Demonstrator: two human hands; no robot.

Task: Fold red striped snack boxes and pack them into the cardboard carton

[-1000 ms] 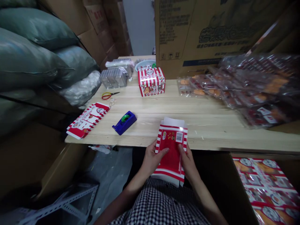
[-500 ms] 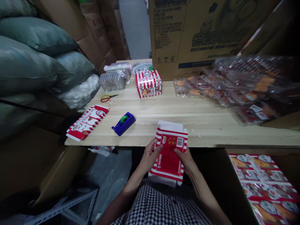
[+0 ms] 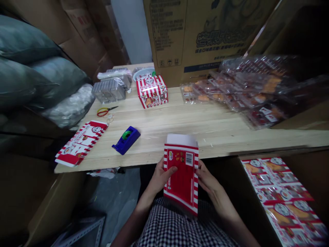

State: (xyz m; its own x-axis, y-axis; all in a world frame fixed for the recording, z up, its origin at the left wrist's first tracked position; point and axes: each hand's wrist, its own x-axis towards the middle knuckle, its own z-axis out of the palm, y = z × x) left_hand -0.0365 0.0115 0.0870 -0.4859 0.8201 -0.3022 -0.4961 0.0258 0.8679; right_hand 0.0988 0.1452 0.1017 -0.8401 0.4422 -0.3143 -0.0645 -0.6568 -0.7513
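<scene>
A red-and-white striped carton (image 3: 180, 178) is held between both hands just off the table's front edge, its red panel with a barcode facing up. Its white end flap (image 3: 181, 140) points toward the table. My left hand (image 3: 160, 176) grips the left side, thumb lying across the red panel and fingers hidden beneath. My right hand (image 3: 207, 178) is closed on the right edge; part of its grip is behind the carton. The carton looks partly opened out, with some depth showing along its right side. A blue tape dispenser (image 3: 127, 140) with green tape stands ahead and to the left.
Flattened striped cartons (image 3: 82, 142) lie at the table's left end, near scissors (image 3: 106, 110). An assembled striped box (image 3: 152, 92) stands farther back. Plastic-wrapped toy packs (image 3: 246, 87) are heaped at right. A big cardboard box (image 3: 169, 41) stands behind; packed boxes (image 3: 280, 195) sit lower right.
The carton has gone from flat to slightly opened, and its right side now shows. My right thumb has left the top panel for the edge. The camera view has shifted to the right.
</scene>
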